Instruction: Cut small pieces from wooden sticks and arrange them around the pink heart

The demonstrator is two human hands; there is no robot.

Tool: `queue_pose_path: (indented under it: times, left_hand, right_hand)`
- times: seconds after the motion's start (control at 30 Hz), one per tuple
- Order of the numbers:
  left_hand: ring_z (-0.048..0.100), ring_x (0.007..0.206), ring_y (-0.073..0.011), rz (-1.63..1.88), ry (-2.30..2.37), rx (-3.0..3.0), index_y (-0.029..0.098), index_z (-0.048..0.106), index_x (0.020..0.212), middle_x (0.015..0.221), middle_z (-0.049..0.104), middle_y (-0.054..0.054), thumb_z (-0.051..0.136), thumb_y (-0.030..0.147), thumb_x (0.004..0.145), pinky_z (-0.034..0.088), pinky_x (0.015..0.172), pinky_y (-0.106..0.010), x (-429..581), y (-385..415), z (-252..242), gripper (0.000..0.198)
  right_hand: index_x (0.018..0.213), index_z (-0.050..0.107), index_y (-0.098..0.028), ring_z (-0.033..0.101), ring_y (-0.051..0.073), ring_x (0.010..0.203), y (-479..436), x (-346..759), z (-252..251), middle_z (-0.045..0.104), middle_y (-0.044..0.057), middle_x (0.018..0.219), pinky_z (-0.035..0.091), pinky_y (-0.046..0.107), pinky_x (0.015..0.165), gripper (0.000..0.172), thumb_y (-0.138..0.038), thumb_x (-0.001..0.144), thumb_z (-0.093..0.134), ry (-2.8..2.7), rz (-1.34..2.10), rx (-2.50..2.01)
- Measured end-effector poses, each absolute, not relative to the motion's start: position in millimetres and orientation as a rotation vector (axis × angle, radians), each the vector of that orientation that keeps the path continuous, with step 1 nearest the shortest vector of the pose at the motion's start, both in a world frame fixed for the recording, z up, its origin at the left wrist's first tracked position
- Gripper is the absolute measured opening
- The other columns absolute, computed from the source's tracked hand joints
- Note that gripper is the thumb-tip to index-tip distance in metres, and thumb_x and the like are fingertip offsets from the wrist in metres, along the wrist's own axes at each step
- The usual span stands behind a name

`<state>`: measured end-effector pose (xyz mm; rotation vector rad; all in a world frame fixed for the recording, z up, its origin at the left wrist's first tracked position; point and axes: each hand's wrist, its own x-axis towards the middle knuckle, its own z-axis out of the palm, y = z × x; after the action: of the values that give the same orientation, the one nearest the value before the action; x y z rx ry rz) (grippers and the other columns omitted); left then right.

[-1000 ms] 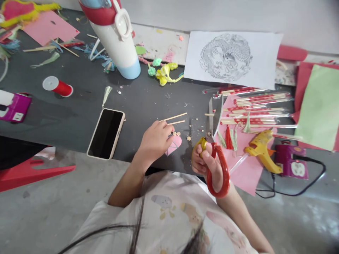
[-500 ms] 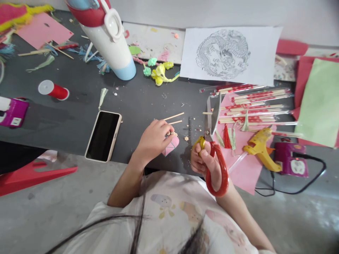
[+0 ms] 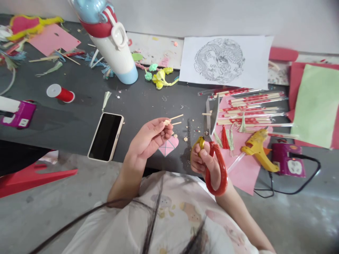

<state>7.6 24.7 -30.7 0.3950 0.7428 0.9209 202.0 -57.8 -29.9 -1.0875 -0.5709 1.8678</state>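
My left hand (image 3: pixel 149 137) is lifted palm up just over the dark table (image 3: pixel 79 113), its fingertips pinched on a small cream flower bead (image 3: pixel 166 122). Beneath it lies a pink heart-shaped paper piece (image 3: pixel 167 146), with two short wooden sticks (image 3: pixel 177 119) and more tiny beads (image 3: pixel 185 138) beside it. My right hand (image 3: pixel 203 160) grips the red and yellow handles of a pair of scissors (image 3: pixel 213 141). The blades stand partly apart and point away from me, over the pink paper.
A black phone (image 3: pixel 106 135) lies left of my left hand. Farther back stand a white and blue bottle (image 3: pixel 113 46), a red thread spool (image 3: pixel 61 93) and a dragon drawing (image 3: pixel 225 61). Wrapped chopsticks (image 3: pixel 251 107), a yellow glue gun (image 3: pixel 258 150) and tassels (image 3: pixel 225 137) lie right.
My left hand has risen from the table beside the pink paper piece and turned palm up, now pinching a small bead. My right hand with the scissors has stayed put.
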Motion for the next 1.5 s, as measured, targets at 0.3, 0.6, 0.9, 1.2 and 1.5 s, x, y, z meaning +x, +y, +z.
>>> queue_pose_path:
  times: [0.3,0.6,0.9,1.2,1.5]
  left_hand:
    - [0.059,0.069,-0.0062,1.014,0.846,0.438,0.017,0.071,0.087,0.078,0.066,-0.001,0.084,0.023,0.069,0.049,0.063,-0.014,6.9,24.2,-30.2,0.023]
    - [0.057,0.074,-0.0072,1.207,1.063,0.704,0.017,0.069,0.084,0.081,0.064,0.001,0.084,0.024,0.066,0.045,0.067,-0.016,-5.7,26.9,-15.7,0.025]
    - [0.06,0.084,-0.0127,1.327,1.117,0.903,0.018,0.069,0.088,0.089,0.067,-0.002,0.083,0.03,0.07,0.049,0.078,-0.023,-26.4,34.6,10.6,0.026]
    - [0.064,0.078,-0.0157,1.23,1.296,1.179,0.018,0.07,0.085,0.085,0.07,-0.004,0.076,0.025,0.073,0.05,0.073,-0.026,-70.3,56.9,18.5,0.016]
    - [0.064,0.089,-0.0163,1.129,1.827,1.209,0.012,0.063,0.1,0.099,0.066,-0.005,0.064,0.03,0.092,0.056,0.08,-0.035,-180.5,190.7,-0.1,0.02]
  right_hand:
    - [0.082,0.044,-0.023,0.019,0.005,0.048,-56.1,200.9,-30.4,0.03,-0.009,0.064,0.02,0.02,0.044,0.036,-0.051,0.086,0.067,-0.575,1.878,-1.098]
    - [0.079,0.044,-0.022,0.021,0.004,0.044,-42.2,195.8,-26.3,0.032,-0.01,0.06,0.02,0.019,0.042,0.043,-0.057,0.08,0.07,-0.692,1.923,-1.083]
    - [0.076,0.045,-0.022,0.02,0.003,0.041,-19.0,182.8,-21.3,0.033,-0.01,0.057,0.021,0.018,0.039,0.05,-0.065,0.074,0.071,-0.831,2.023,-1.021]
    - [0.074,0.048,-0.022,0.02,0.004,0.043,-12.9,160.5,-16.5,0.036,-0.007,0.059,0.021,0.019,0.041,0.041,-0.058,0.086,0.06,-0.89,2.047,-0.992]
    - [0.076,0.053,-0.023,0.019,0.005,0.043,-10.7,140.7,-12.5,0.036,-0.006,0.059,0.021,0.02,0.04,0.034,-0.054,0.087,0.06,-0.893,1.994,-1.024]
